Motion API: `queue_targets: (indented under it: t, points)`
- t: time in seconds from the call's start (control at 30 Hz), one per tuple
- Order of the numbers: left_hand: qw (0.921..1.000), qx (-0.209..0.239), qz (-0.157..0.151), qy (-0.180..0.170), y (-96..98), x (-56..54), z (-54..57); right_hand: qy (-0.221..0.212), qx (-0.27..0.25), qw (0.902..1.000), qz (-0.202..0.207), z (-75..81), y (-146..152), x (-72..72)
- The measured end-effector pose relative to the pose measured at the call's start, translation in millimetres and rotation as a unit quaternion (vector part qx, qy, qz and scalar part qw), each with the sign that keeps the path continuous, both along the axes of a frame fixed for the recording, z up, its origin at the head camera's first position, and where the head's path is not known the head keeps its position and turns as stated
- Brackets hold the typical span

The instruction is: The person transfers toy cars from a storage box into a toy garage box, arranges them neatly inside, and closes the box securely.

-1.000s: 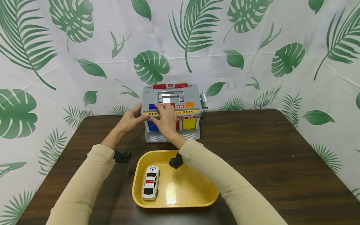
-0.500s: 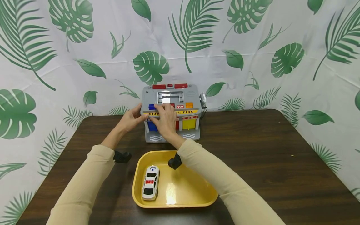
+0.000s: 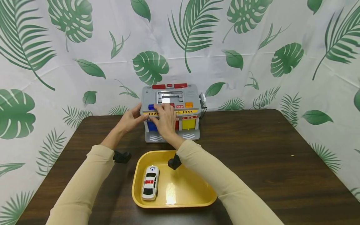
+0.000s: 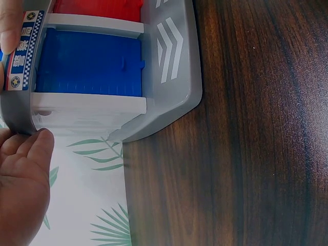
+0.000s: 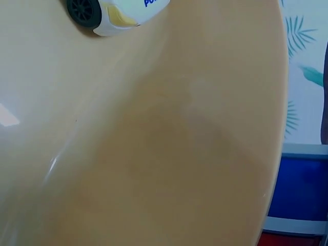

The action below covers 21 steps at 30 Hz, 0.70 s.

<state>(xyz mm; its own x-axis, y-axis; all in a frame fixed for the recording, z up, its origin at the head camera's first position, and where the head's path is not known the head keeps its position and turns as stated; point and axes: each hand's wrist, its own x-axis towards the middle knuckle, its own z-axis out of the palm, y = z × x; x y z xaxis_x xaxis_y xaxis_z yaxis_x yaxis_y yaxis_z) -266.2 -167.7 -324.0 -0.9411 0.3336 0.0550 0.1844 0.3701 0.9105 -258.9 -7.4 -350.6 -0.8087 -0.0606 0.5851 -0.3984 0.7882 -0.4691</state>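
A grey toy garage [image 3: 191, 93] with blue, red and yellow doors stands at the table's far edge, lights and a folded handle on its roof. My left hand [image 3: 130, 119] holds the roof's left front corner, fingers along the side and thumb toward the front. In the left wrist view its fingertips [image 4: 43, 137] meet the grey roof edge by the blue door [image 4: 89, 61]. Beside it, my right hand [image 3: 166, 120] grips the roof's front edge, fingers on top by the blue light [image 3: 151, 107] and thumb below. The right wrist view does not show this hand.
In front of the garage lies a yellow tray [image 3: 174, 206] under my right forearm. A white toy police car [image 3: 150, 183] sits at its left side. Behind the dark wooden table [image 3: 267, 162] hangs a leaf-print cloth [image 3: 112, 25].
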Motion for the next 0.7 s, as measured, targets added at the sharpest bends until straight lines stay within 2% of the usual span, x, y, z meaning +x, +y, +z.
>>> queue_targets:
  t: [0.27, 0.7]
  points:
    - [0.9999, -0.008, 0.006, 0.006, -6.6, -17.4, -21.6, 0.002, 0.009, 1.0000, -0.002, -1.4, 0.7, -0.4]
    - [0.9996, -0.001, 0.004, 0.027, -7.4, -19.9, -25.0, 0.005, 0.014, 0.9999, -0.005, -1.1, 1.2, -1.2]
